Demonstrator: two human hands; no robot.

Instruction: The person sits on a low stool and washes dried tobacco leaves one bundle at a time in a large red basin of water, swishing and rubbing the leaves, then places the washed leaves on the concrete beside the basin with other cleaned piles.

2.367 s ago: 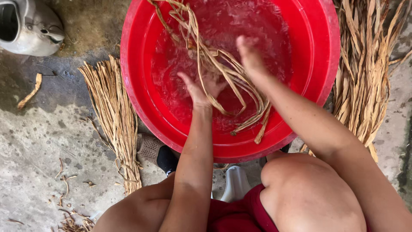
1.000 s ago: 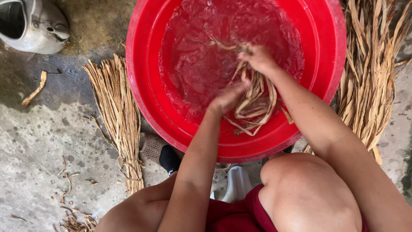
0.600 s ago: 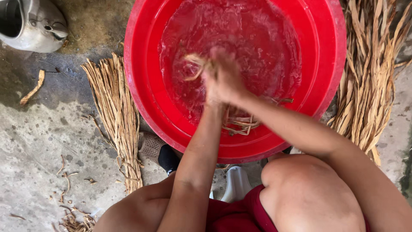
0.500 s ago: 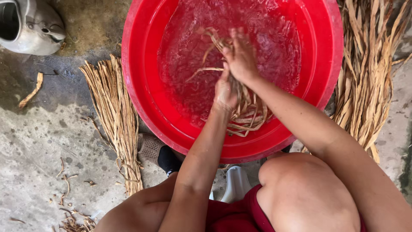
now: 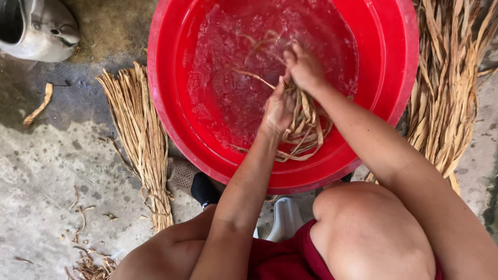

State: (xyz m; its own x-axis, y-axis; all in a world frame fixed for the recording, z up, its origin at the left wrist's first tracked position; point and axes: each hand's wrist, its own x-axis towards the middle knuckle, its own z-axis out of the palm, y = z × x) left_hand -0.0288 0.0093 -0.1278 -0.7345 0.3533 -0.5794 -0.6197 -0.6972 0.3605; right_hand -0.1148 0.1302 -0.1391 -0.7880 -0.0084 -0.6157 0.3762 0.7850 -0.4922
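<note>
1. Both hands were closed on one wet bundle of fibre strips [image 5: 303, 124]: the left hand [image 5: 277, 106] wrapped round its near side, the right hand [image 5: 303, 67] pinched the upper end, fingers curled tight.
2. That bundle sat inside the red basin [image 5: 394, 67], low and right of its middle, half sunk in shallow, rippling water [image 5: 228, 78].
3. Loose strands trailed off through the water, thin, flat and tan.
4. Left of the basin, a dry sheaf [image 5: 140, 140] lay straight on the rough concrete floor [image 5: 46, 171], pale and ribbon-like.
5. Right of it, a bigger, looser heap of dry strips [image 5: 448, 88] touched the rim.
6. Top left, a dull metal kettle [image 5: 39, 28] stood well apart.
</note>
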